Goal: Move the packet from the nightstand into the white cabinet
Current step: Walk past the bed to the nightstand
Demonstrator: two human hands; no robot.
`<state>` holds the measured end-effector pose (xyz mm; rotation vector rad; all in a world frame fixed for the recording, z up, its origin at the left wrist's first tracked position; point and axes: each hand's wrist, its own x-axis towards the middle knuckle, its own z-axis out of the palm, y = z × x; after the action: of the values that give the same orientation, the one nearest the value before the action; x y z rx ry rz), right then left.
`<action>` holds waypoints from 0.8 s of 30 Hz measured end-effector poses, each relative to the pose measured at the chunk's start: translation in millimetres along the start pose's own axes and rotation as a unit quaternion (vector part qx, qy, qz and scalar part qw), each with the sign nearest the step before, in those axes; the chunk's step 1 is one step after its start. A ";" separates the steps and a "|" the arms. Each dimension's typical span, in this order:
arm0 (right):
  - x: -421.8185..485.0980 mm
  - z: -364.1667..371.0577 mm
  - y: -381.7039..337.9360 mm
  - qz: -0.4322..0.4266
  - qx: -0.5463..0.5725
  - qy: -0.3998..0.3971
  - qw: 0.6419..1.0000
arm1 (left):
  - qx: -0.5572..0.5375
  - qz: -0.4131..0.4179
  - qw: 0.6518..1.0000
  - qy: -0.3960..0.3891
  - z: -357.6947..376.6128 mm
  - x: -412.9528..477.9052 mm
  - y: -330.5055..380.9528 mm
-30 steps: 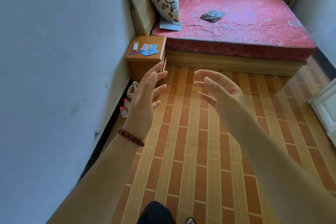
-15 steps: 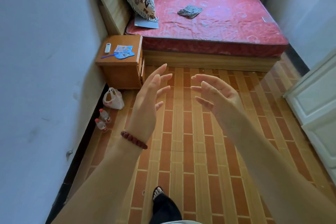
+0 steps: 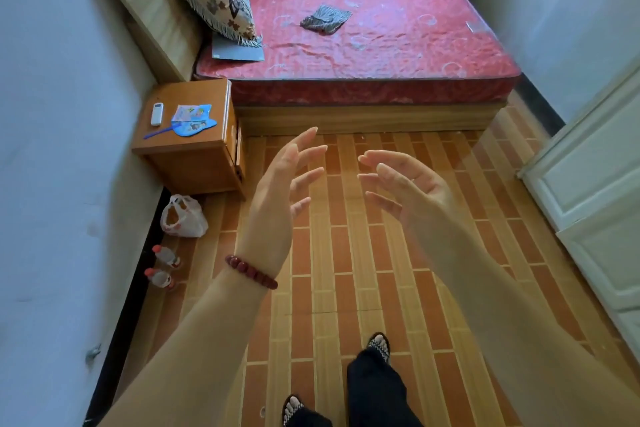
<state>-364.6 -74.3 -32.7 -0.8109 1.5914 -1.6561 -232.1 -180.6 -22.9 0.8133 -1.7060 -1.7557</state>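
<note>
A red mattress bed (image 3: 363, 45) is sitting against pale walls (image 3: 52, 114), with brown striped flooring (image 3: 346, 253) stretching before it.

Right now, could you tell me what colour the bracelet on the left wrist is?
Dark red beads; the bracelet shows clearly in the head view.

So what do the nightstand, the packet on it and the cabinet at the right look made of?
Nightstand: wood or wood veneer, orange-brown, with a glossy sheen on top. Packet: thin printed paper or plastic film, lying flat; which one is unclear. White cabinet: white-painted panelled board, smooth, with moulded frames on its doors.
</note>
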 end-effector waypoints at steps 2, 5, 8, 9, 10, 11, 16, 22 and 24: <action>20.4 -13.1 1.6 0.004 0.003 -0.009 1.000 | 0.000 -0.002 1.000 0.006 12.9 20.5 0.7; 53.0 -36.2 -0.5 0.006 0.007 -0.019 1.000 | 0.000 0.000 1.000 0.024 36.5 51.8 5.0; 83.3 -64.5 -4.1 -0.005 -0.001 -0.024 1.000 | -0.007 0.002 1.000 0.027 63.4 85.3 9.6; 92.3 -74.2 -4.2 -0.007 -0.003 -0.026 1.000 | -0.007 0.002 1.000 0.024 72.2 96.0 10.1; 100.9 -83.1 -3.7 -0.007 -0.003 -0.027 1.000 | -0.006 0.002 1.000 0.022 80.0 105.8 10.0; 109.2 -91.2 -3.0 -0.005 -0.002 -0.028 1.000 | -0.003 0.002 1.000 0.022 87.1 114.7 9.3; 146.4 -115.7 0.4 0.004 -0.011 -0.033 0.999 | -0.006 -0.002 0.999 0.035 103.6 148.8 4.4; 195.6 -122.8 2.1 0.010 -0.002 -0.041 0.999 | 0.000 -0.003 0.999 0.048 103.5 196.3 5.8; 215.2 -122.3 1.0 0.008 -0.001 -0.046 0.999 | 0.004 -0.005 0.999 0.050 101.7 215.7 6.7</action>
<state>-586.9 -182.4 -45.6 -0.8605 1.5329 -1.5826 -451.3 -274.7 -24.7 0.8987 -1.6470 -1.6876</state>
